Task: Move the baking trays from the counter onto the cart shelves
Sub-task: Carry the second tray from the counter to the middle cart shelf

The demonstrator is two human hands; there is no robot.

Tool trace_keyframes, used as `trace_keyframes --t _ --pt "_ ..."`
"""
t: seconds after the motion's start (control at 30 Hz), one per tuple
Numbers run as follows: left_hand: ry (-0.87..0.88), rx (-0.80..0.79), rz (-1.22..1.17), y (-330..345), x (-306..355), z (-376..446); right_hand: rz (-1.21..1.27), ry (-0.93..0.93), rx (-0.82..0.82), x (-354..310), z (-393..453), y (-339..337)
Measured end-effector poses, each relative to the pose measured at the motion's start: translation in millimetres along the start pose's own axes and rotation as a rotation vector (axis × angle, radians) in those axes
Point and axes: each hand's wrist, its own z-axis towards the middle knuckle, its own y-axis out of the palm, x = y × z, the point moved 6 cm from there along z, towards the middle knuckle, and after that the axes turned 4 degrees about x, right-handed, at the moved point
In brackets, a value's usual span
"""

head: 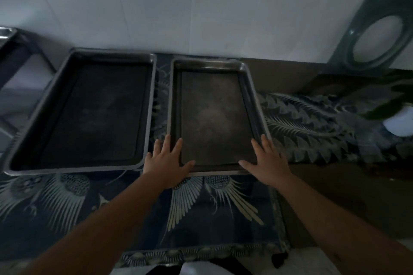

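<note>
- Left hand (pixel 166 161): fingers (pixel 178 144) spread flat, laid over the near-left corner of the right tray (pixel 214 116); thumb points along the near rim. Nothing pinched, no grip under the rim.
- Right hand (pixel 267 159): fingers (pixel 264 143) spread too, over the near-right corner, thumb aimed inward along the same rim. Palm down; can't tell if it presses or just rests.
- Step in hand, my read: getting a hold on the right tray for the lift. Not gripped yet.
- To do it well: slide each hand outward to the long side rims, fingers under the lip, thumbs on top. Hold nearer mid-length than the near corners, else the far end sags. Lift level, clear the left tray (pixel 82 111) just beside it before turning.
- Right tray: centre of frame, flat on the patterned cloth (pixel 201 203) covering the surface (pixel 335 196). Long axis runs from bottom of frame towards the wall (pixel 201 6) at top; short near end at the hands, far end close to the wall.
- Left tray: left of centre, same flat pose, long axis roughly parallel, tipped slightly towards upper right. The two are close together with a narrow strip of cloth between them.
- Far left edge: a metal frame with a tray-like rim (pixel 6 33), possibly the cart; too dim to confirm.
- Risk: cloth may drag with the tray if slid rather than lifted.
</note>
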Motion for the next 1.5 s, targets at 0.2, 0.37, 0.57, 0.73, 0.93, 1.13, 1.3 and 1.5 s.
trace_keyframes --t 0.2,0.37,0.57,0.73,0.93,1.13,1.3,1.5 --pt "-0.148 -0.037 -0.176 19 0 44 0.097 0.024 -0.040 39 63 3" --pt "-0.205 0.090 -0.287 28 -9 80 0.244 0.064 -0.034 66 105 21" --pt "-0.338 0.243 -0.525 35 -15 98 0.548 0.138 0.233 79 120 31" --pt "-0.656 0.302 -0.792 40 -35 102 0.736 0.355 0.252 96 122 43" --pt "-0.761 0.279 -0.884 51 -52 110 1.006 0.478 0.145 109 128 58" --pt "-0.728 0.153 -0.955 42 -49 103 1.020 0.465 0.191 110 114 47" --pt "-0.723 0.239 -0.902 31 -32 59 0.997 0.483 0.168 119 79 40" --pt "-0.769 0.225 -1.042 30 -18 5 0.999 0.407 0.145 135 43 8"
